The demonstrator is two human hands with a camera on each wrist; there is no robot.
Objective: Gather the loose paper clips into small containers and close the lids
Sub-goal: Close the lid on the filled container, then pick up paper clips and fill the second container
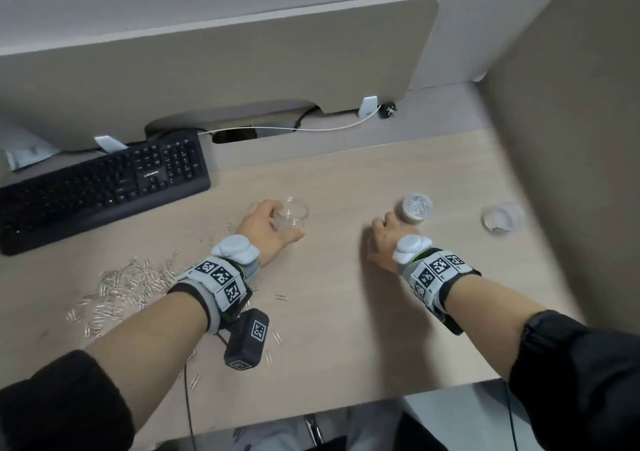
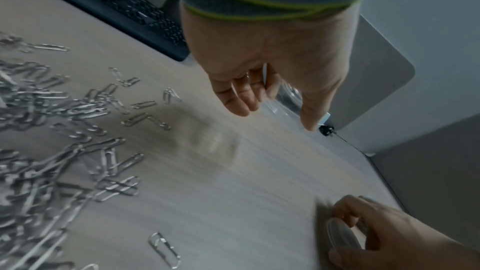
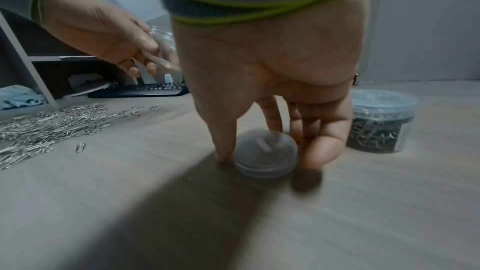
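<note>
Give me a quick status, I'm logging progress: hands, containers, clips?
Left hand holds empty clear container. Right hand grips a lid on the desk. One filled container closed. Paper clip pile still loose, nothing blocking.

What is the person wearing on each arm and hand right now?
Both arms have black sleeves pushed up the forearm. Each wrist carries a grey band with black-and-white square tags, green-edged elastic and a rounded grey pod. A black tagged box with a thin cable hangs under the left wrist. Hands bare.
</note>
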